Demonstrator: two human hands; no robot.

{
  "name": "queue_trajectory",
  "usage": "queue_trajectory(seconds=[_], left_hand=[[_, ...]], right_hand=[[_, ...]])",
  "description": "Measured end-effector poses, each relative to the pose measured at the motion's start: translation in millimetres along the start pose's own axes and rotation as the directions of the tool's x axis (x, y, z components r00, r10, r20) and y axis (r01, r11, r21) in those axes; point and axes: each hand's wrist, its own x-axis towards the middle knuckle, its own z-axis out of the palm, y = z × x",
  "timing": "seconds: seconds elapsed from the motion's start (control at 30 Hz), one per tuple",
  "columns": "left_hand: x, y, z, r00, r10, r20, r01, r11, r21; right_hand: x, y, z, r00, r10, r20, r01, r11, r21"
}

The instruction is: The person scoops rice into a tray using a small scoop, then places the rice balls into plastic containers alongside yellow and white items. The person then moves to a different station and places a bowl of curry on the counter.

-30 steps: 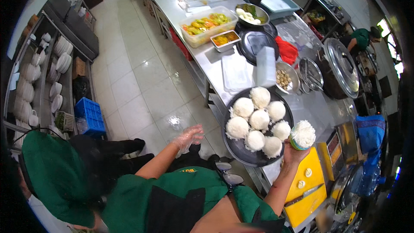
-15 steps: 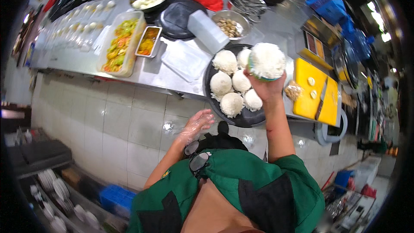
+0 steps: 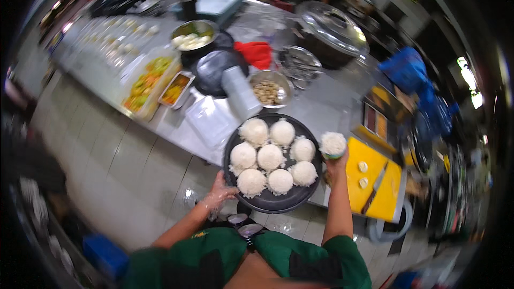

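A round black tray [image 3: 278,203] with several domed mounds of white rice [image 3: 270,157] sits at the front edge of the steel table. My left hand [image 3: 219,191], in a clear plastic glove, grips the tray's rim at its lower left, the fingertips partly hidden by the edge. In my right hand [image 3: 336,161] is a small green-rimmed cup [image 3: 334,154] heaped with rice, held just beyond the tray's right rim. Beside that hand lies a yellow cutting board [image 3: 383,206] with a knife [image 3: 375,187] and halved eggs [image 3: 363,175].
Behind the tray are a steel bowl of mushroom-like pieces [image 3: 269,90], a translucent container [image 3: 241,93] and a red cloth [image 3: 254,54]. Farther left stand a tub of sliced vegetables [image 3: 147,88] and a bowl of eggs [image 3: 193,40]. A large lidded pot [image 3: 332,32] stands at the back.
My left hand has gone from open in the air to the tray's rim. The rice-filled cup has moved from above the tray to its right side. The view has shifted and turned.
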Motion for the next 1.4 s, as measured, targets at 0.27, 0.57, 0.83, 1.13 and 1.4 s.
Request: queue_trajectory(seconds=[0.27, 0.57, 0.83, 1.13, 1.4], left_hand=[[-4, 9, 7, 0.995, 0.02, -0.096, -0.02, 1.0, 0.002], [-48, 68, -12, 0.975, 0.081, 0.207, -0.046, 0.985, -0.168], [-123, 160, -114, 0.853, 0.378, 0.359, -0.268, 0.908, -0.321], [-207, 246, -334, 0.89, 0.438, 0.128, -0.396, 0.881, -0.26], [-216, 312, -556, 0.839, 0.529, -0.128, -0.544, 0.814, -0.202]], right_hand=[[5, -5, 4, 0.996, 0.046, 0.08, -0.046, 0.999, -0.01], [-65, -38, 28, 0.972, -0.226, 0.061, 0.231, 0.968, -0.095], [-195, -46, 184, 0.914, -0.406, 0.016, 0.406, 0.91, -0.08], [-185, 94, 376, 0.71, -0.112, 0.695, 0.123, 0.992, 0.034], [-128, 295, 640, 0.856, 0.007, 0.518, -0.043, 0.997, 0.058]])
